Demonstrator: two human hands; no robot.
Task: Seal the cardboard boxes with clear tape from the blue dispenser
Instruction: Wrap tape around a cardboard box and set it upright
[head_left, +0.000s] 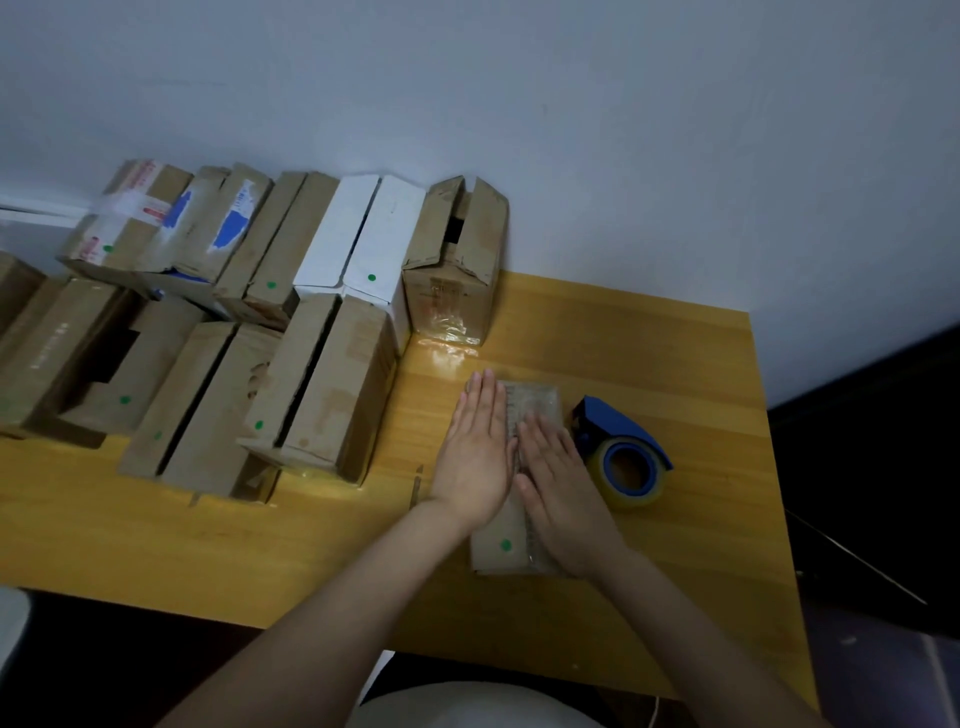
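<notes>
Box (496, 558), cardboard, small and oblong. It lies flat on the wooden table (649, 353) towards the right end, directly in front of us. A green dot marks its near end, and a glossy strip of clear tape (537, 405) shows along the top at the far end.

Hands: our left hand (475, 452) and right hand (558, 483) both lie flat on the box top, side by side, with fingers straight and pressing down. Neither one grips anything.

Handling: we judge the box light and thin-walled, so it is likely to dent under a hard push and to slide on the smooth table. Broad, even palm pressure suits it. For lifting or turning we would take it by the two long sides, keeping clear of the slick taped seam.

Tape dispenser (621, 449), blue, with a clear roll mounted. It rests on the table just beside the box, to the right of our right hand. It looks like rigid plastic, best held by the blue body. We cannot make out its cutting edge.

Other boxes (311, 384): brown and white, packed close together across the left of the table, several with open seams.
</notes>
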